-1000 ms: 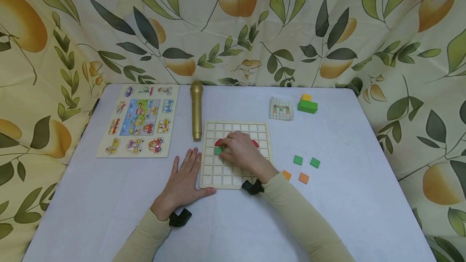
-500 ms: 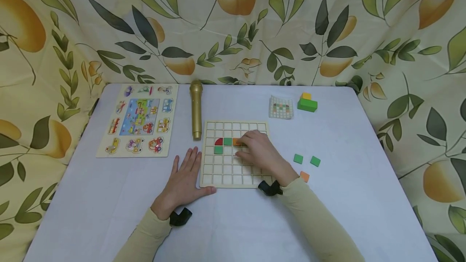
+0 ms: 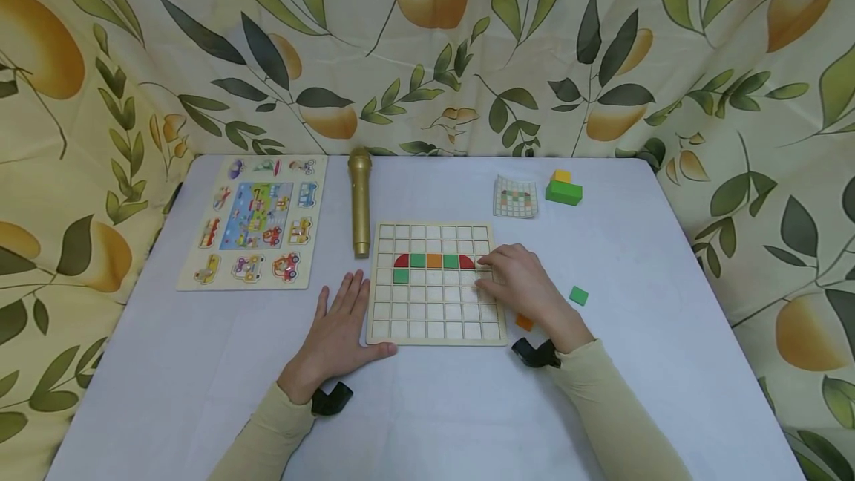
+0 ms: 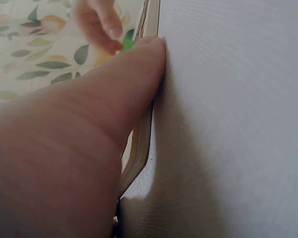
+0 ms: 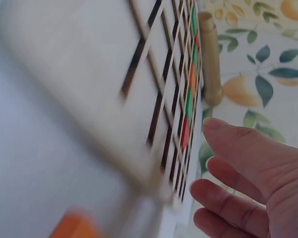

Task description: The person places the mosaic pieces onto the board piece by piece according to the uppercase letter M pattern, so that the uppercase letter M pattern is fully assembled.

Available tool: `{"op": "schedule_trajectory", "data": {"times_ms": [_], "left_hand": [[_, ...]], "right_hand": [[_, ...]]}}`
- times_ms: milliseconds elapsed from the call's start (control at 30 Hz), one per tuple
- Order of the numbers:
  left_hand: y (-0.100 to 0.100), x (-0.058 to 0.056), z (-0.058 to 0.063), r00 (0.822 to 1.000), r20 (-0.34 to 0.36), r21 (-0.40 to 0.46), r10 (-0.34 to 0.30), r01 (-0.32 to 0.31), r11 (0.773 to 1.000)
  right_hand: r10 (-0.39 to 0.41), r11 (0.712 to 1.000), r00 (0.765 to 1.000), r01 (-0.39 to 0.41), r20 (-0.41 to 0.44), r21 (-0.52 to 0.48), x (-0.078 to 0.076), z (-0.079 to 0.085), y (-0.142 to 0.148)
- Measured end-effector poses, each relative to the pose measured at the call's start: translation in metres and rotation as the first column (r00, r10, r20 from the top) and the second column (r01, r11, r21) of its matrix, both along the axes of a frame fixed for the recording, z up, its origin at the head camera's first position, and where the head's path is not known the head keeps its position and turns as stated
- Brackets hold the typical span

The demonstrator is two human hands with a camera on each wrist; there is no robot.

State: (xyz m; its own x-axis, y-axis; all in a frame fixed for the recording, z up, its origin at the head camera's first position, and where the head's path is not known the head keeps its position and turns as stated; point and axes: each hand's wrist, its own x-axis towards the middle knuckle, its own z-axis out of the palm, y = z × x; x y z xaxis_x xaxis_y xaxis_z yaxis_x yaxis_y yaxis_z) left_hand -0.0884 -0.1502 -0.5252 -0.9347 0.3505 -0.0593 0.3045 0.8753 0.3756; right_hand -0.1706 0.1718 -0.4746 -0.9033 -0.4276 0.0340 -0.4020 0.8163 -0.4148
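Observation:
My left hand (image 3: 339,329) lies flat on the table with fingers spread, its thumb along the near left corner of a wooden grid board (image 3: 417,310). In the left wrist view, the thumb (image 4: 134,69) presses against the board's edge. Across the board runs a row of coloured tiles: red ends, green tiles and an orange tile (image 3: 434,261) in the middle; one green tile (image 3: 401,275) sits below the left end. My right hand (image 3: 524,284) hovers by the board's right edge. The right wrist view shows its thumb (image 5: 223,131) and fingers apart, holding nothing.
Loose green (image 3: 578,295) and orange (image 3: 524,322) tiles lie right of the board. Behind are a small pattern card (image 3: 515,197) and a green block (image 3: 564,193) with a yellow one. A gold microphone (image 3: 361,203) and vehicle puzzle (image 3: 259,273) lie left.
My right hand has moved rightward off the tile row, uncovering its orange, green and red tiles. It now hides one loose green and one orange tile. The left hand has stayed put.

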Motion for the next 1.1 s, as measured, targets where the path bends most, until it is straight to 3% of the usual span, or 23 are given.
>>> {"op": "schedule_trajectory", "data": {"times_ms": [267, 700, 1100], "left_hand": [[0.000, 0.000, -0.001, 1.000, 0.008, -0.002, 0.003, -0.003, 1.000], [-0.001, 0.000, 0.001, 1.000, 0.015, -0.001, 0.008, -0.008, 1.000], [0.000, -0.001, 0.000, 1.000, 0.006, 0.001, 0.005, -0.005, 1.000]], "right_hand": [[-0.069, 0.997, 0.997, 0.069, -0.016, -0.021, 0.010, -0.007, 0.039], [-0.225, 0.974, 0.973, 0.225, 0.054, 0.002, 0.030, -0.012, 0.080], [-0.248, 0.969, 0.967, 0.248, 0.060, 0.007, 0.036, -0.017, 0.092]]}}
